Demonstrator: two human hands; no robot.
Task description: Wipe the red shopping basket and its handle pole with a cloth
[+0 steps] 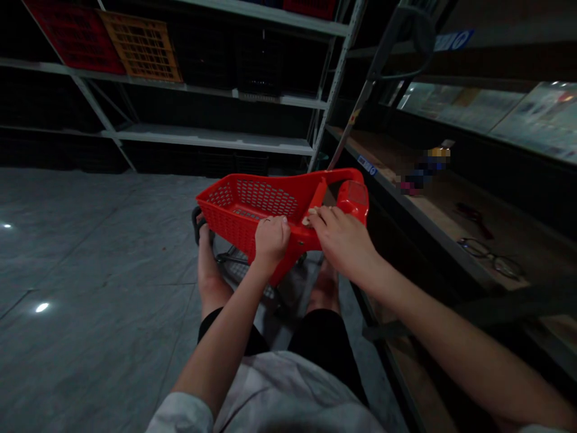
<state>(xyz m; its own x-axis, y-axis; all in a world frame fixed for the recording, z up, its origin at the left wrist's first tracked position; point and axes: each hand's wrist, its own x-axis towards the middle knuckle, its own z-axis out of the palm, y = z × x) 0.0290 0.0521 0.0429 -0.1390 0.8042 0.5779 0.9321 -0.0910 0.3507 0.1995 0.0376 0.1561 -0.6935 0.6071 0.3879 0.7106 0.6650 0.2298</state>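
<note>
A red plastic shopping cart (229,225) with a perforated basket stands between my legs, turned sideways. My left hand (271,240) is closed over the near rim of its basket. Further right, my right hand (340,234) bears on the cart's rim close to the handle end, its fingers curled round a small pale crumpled cloth (307,221). Only a bit of that cloth shows past the fingertips. Just beyond the right hand is a rounded red box-like part (353,198) by the handle. The cart's wheels and lower frame are partly hidden by my arms and legs.
To my right runs a wooden shelf (451,210) with eyeglasses (491,257) and a dark red item (474,219) on it. A long-handled tool (360,102) leans at the rack corner. Metal racks behind hold a yellow crate (142,47) and a red crate (76,36).
</note>
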